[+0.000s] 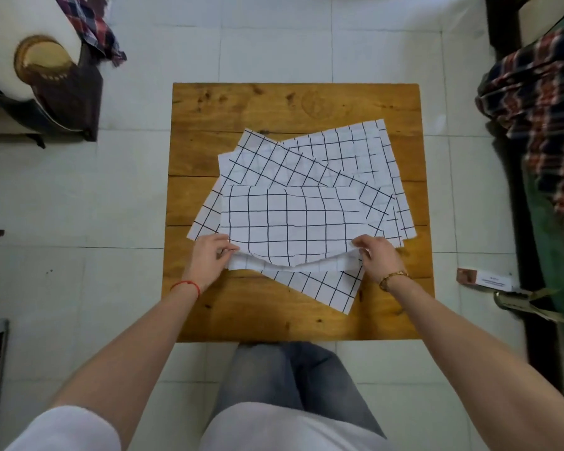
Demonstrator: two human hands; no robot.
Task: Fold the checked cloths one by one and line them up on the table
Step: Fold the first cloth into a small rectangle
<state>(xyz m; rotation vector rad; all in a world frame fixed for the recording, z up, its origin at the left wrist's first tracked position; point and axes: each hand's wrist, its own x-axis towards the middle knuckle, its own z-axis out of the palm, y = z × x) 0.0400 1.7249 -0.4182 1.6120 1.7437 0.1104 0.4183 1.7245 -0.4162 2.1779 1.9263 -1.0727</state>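
Note:
Several white cloths with a black check lie in a loose, fanned pile on the square wooden table point(274, 105). The top cloth point(290, 222) lies folded over, its far edge straight across the pile and its near edge slightly lifted. My left hand point(209, 258) pinches the near left corner of this cloth. My right hand point(376, 257) pinches its near right corner. Other checked cloths point(355, 151) stick out behind and to the right, and one point(326, 288) pokes out toward me under the top cloth.
White tiled floor surrounds the table. A chair with a white cushion and a plaid cloth point(88, 27) stands at the far left. Plaid fabric point(534, 102) lies on dark furniture at the right. A small box point(484, 280) lies on the floor to the right.

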